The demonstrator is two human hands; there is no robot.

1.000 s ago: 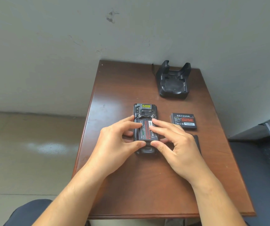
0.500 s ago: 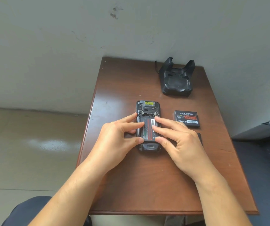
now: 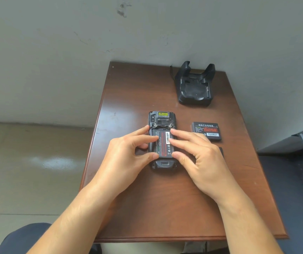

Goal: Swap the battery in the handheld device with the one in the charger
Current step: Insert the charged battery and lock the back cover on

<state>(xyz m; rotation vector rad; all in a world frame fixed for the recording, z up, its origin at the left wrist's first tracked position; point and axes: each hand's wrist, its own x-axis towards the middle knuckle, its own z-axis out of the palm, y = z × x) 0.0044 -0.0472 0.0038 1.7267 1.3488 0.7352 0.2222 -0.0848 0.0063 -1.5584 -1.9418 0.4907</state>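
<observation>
From the head camera, a handheld device (image 3: 162, 118) lies back-up, cover off, near the middle of a brown wooden table (image 3: 165, 208). A battery (image 3: 163, 143) with a red-and-black label and a white barcode sits in its open bay. The left hand (image 3: 127, 160) comes in from the left – fingers loosely curled, fingertips resting on the battery's left side and the thumb at its near-left corner. The right hand (image 3: 200, 160) mirrors it, fingers spread on the battery's right side, thumb at the near-right corner. Both hands press or pinch the battery from the sides; whether it is fully seated cannot be told.

A second battery (image 3: 206, 130) lies flat on the table to the right of the device, label up, clear of both hands. A black charger cradle (image 3: 194, 87) stands at the far right of the table near the wall – its slot holds nothing. A dark flat piece (image 3: 220, 151) peeks out behind the right hand.
</observation>
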